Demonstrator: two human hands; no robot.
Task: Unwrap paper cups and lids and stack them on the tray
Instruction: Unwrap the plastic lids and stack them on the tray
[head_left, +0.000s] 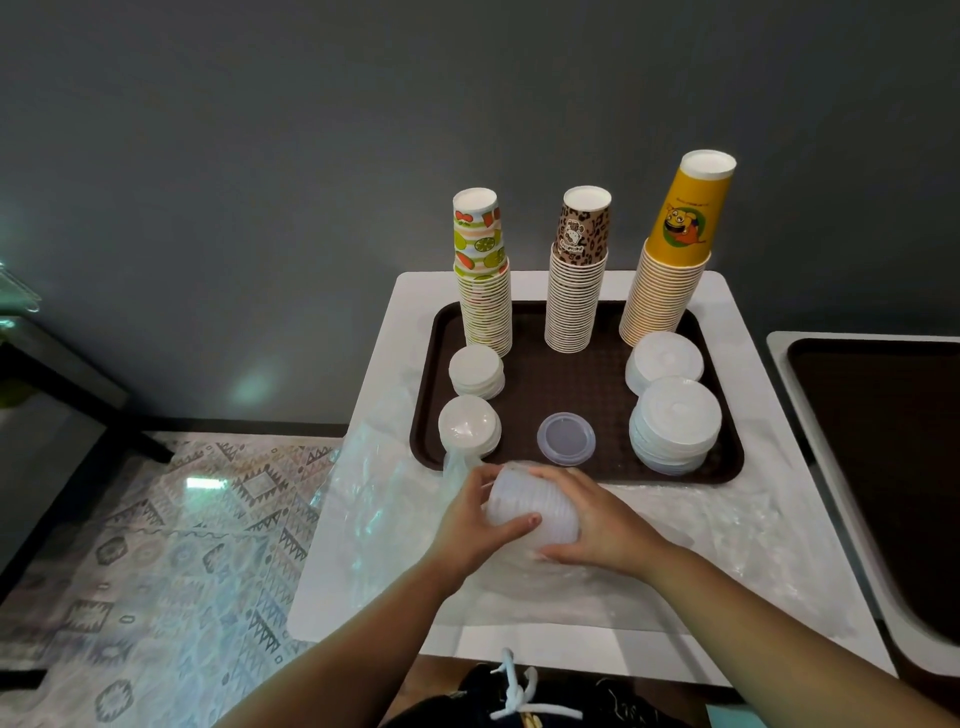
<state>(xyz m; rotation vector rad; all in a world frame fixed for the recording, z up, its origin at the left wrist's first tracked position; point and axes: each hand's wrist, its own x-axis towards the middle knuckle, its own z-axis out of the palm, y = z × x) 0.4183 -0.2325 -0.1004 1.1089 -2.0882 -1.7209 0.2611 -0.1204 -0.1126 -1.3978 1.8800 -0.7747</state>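
Both hands grip lid stack (535, 512) lying on its side on white table (753, 364), just at 6 o'clock of brown tray (576, 374). Left hand (475, 525) curls round stack's left side, thumb on top. Right hand (597, 514) wraps right side. Loose plastic wrap (374, 499) spreads under and at 9 o'clock of stack. On tray: three cup stacks (574, 291) along 12 o'clock edge, white lid piles (675, 421) at 3 and 9 o'clock, single clear lid (566, 437) near 6 o'clock edge
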